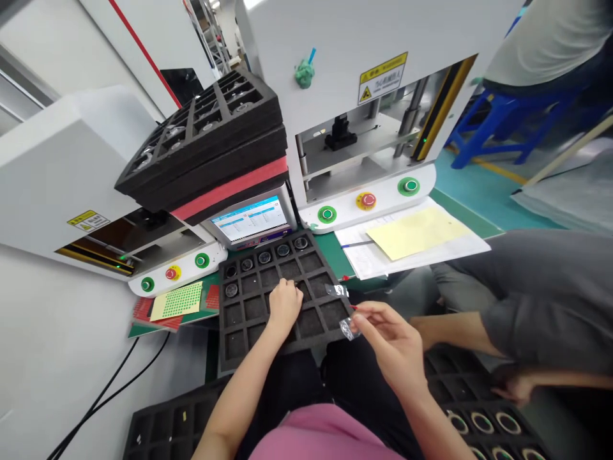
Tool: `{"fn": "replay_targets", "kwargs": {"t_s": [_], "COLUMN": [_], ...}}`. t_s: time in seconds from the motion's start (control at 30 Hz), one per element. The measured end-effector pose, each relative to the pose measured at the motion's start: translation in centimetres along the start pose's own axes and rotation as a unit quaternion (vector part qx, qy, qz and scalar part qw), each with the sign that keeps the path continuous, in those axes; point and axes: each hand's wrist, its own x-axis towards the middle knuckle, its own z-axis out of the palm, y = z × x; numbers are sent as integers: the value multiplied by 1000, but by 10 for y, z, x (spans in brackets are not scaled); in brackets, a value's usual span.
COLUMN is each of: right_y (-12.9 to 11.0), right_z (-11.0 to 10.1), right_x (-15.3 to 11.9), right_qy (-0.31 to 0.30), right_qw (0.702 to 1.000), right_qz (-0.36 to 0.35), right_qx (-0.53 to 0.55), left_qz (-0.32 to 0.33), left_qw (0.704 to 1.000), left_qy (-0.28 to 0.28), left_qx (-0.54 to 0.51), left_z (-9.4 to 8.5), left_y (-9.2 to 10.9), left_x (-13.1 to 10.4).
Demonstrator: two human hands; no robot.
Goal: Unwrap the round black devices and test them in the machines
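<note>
A black foam tray [239, 332] with square pockets lies in front of me, and several round dark parts [264, 257] sit in its far pockets. My left hand [283, 305] rests fingers-down on the middle pockets of this tray; whether it grips a part is hidden. My right hand [390, 342] hovers just off the tray's right edge and pinches a small clear plastic piece [348, 329] between thumb and fingers. A small dark label-like piece [338, 291] lies on the tray's right rim.
A stack of black foam trays [205, 137] with a red layer sits over a small screen [251, 219]. Two white presses [364, 128] [71, 185] have green and red buttons. Papers [412, 239] lie right. A co-worker's arm [479, 332] reaches in; more trays [483, 421] lie low.
</note>
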Motion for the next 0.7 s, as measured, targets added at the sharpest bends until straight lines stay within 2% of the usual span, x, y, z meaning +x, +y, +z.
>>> {"fn": "replay_targets", "kwargs": {"t_s": [0.13, 0.3, 0.43, 0.5, 0.6, 0.7], "right_y": [-7, -12, -19, -25, -32, -35], "right_z": [4, 18, 30, 34, 38, 39], "right_x": [-1, -5, -13, -17, -22, -27], "right_qy": [2, 9, -10, -31, -58, -83], "right_qw": [1000, 996, 992, 988, 983, 977], "right_qz": [-23, -63, -108, -135, -167, -189], "right_qx": [-21, -64, -70, -64, -49, -48], "left_qz": [4, 34, 78, 123, 187, 247], "left_qw": [985, 922, 868, 861, 880, 881], "left_qy": [-20, -59, -31, -8, 21, 54], "left_qx": [-172, -380, -489, -493, -436, -400], "left_z": [-17, -46, -67, -77, -87, -92], "left_y": [-5, 2, 8, 8, 4, -1], "left_x": [-6, -47, -81, -92, -102, -107]}}
